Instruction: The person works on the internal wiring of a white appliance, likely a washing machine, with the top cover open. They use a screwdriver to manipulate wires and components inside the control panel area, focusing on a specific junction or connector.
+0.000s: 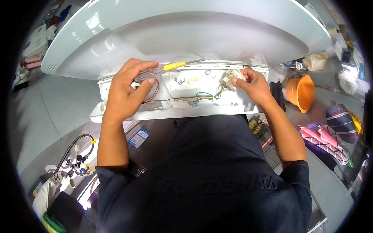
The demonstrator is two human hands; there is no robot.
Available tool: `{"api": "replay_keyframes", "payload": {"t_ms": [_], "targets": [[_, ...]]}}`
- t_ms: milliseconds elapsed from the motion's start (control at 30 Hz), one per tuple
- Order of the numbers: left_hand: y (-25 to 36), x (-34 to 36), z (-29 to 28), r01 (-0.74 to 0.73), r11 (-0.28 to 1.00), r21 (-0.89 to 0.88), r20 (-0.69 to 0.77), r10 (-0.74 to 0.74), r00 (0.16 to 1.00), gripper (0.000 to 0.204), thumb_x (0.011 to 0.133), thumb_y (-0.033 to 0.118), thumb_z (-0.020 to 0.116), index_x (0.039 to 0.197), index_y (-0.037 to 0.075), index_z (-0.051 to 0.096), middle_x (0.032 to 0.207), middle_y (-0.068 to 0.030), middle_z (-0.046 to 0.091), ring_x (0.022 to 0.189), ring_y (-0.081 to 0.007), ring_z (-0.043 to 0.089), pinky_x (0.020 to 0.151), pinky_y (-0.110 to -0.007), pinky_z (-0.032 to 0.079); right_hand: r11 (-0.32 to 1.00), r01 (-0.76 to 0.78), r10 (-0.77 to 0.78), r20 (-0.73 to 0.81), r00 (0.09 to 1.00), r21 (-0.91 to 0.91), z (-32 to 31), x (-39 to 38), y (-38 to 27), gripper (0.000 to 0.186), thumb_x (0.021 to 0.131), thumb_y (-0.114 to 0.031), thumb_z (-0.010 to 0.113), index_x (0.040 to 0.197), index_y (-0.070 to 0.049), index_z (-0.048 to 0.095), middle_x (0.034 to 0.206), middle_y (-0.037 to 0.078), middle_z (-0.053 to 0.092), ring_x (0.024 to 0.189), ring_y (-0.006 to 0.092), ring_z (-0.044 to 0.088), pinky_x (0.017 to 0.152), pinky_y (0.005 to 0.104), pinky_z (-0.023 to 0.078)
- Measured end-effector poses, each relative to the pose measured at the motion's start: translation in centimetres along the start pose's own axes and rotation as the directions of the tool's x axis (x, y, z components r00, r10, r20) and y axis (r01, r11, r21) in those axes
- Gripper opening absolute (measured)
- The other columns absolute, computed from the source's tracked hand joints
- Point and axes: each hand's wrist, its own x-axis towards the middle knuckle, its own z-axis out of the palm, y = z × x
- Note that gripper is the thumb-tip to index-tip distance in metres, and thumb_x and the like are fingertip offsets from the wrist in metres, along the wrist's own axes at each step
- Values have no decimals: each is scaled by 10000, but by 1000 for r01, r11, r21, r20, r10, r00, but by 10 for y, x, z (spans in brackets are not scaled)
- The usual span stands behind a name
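My left hand [128, 87] is closed around the clear handle of a screwdriver [174, 66] with a yellow collar. Its metal shaft points right, above a long white housing [175, 115]. Between the thumb and fingers of my right hand [254, 87] is a small see-through, off-white plastic part [233, 79]. Yellow, green and dark wires [206, 96] run along the housing toward this part; my fingers hide some of it. Red wires [156, 91] curve beside my left thumb. A white connector block [180, 104] sits among the wires inside the housing.
Beyond the housing rises a large, glossy white curved panel [217, 35]. An orange bucket [305, 94] stands at right, near pink patterned cloth [324, 141]. At lower left lies a black hose [72, 145] with gauge fittings. A blue-and-white packet [139, 138] is below the housing.
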Motion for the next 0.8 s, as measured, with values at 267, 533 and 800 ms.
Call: {"api": "replay_keyframes", "payload": {"t_ms": [267, 533, 800], "targets": [[-39, -26, -16, 201, 971, -126, 56, -195, 979, 349, 894, 145, 722, 1212, 2, 707, 1147, -105, 682, 1088, -197, 613, 978, -326, 455, 998, -62, 61, 71, 996, 8, -2, 2, -4, 325, 912, -117, 765, 1174, 38, 651, 975, 34, 718, 848, 66, 630, 779, 223, 491], [-72, -41, -30, 276, 847, -454, -37, -328, 944, 366, 914, 114, 717, 1252, -21, 687, 1160, -76, 711, 1026, -144, 648, 913, -282, 513, 996, -12, 8, 45, 999, 93, -3, 5, 8, 347, 871, -178, 813, 1125, 24, 689, 874, 3, 708, 738, 52, 582, 688, 219, 466], [-99, -54, -38, 232, 753, -616, -98, -365, 926, 328, 954, 224, 696, 1188, -6, 682, 1094, -75, 684, 915, -145, 621, 863, -297, 492, 993, -54, 49, 49, 998, 107, 0, -2, -11, 306, 892, -140, 794, 1123, 31, 687, 869, -9, 699, 749, 46, 580, 700, 213, 457]]}}
